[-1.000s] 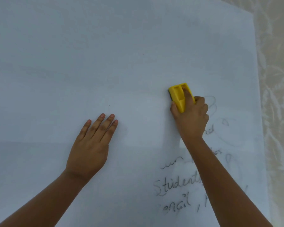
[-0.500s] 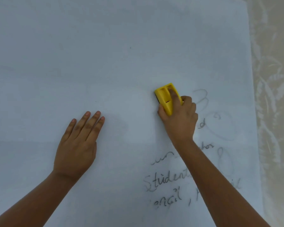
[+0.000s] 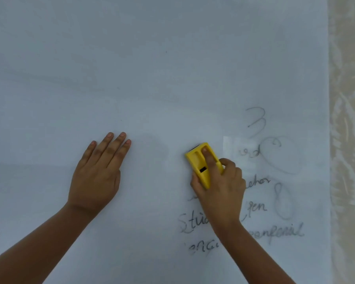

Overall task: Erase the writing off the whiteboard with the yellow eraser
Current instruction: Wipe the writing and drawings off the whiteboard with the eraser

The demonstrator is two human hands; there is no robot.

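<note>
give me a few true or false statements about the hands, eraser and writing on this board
1. The right hand holds the yellow eraser against the whiteboard. True.
2. The left hand holds a marker. False: it lies flat and open on the board, holding nothing.
3. All the writing is gone. False: writing remains at the lower right.
4. A drawn "3" sits above and right of the eraser. True.
5. The eraser is red. False: it is yellow.
</note>
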